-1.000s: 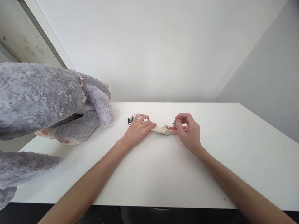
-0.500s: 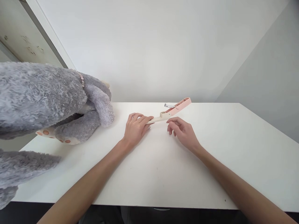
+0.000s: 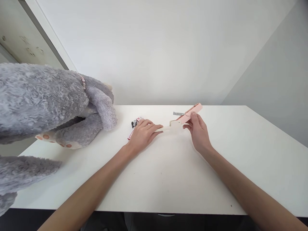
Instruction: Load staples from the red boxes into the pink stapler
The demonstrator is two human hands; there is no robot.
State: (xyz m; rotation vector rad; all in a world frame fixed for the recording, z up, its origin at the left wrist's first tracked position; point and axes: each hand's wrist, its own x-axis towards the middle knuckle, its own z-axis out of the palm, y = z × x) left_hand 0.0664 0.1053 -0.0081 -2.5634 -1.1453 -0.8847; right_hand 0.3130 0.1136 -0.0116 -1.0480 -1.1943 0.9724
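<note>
A cream and pink stapler (image 3: pixel 183 119) lies opened out on the white table (image 3: pixel 168 173), its pink top arm raised up to the right with a metal staple strip sticking out near its tip. My left hand (image 3: pixel 144 134) presses flat on the cream base end, fingers stretched out over it. My right hand (image 3: pixel 198 131) grips the raised pink arm from below, thumb on top. A small red and white staple box (image 3: pixel 135 123) with a dark item beside it lies just behind my left hand.
A large grey plush toy (image 3: pixel 53 106) with pink paw pads fills the table's left end. White walls stand behind and to the right. The table's front edge runs along the bottom of the view.
The stapler lay closed and flat a second ago; its pink top swung up. My right hand let go for a moment, then took hold of the raised arm.
</note>
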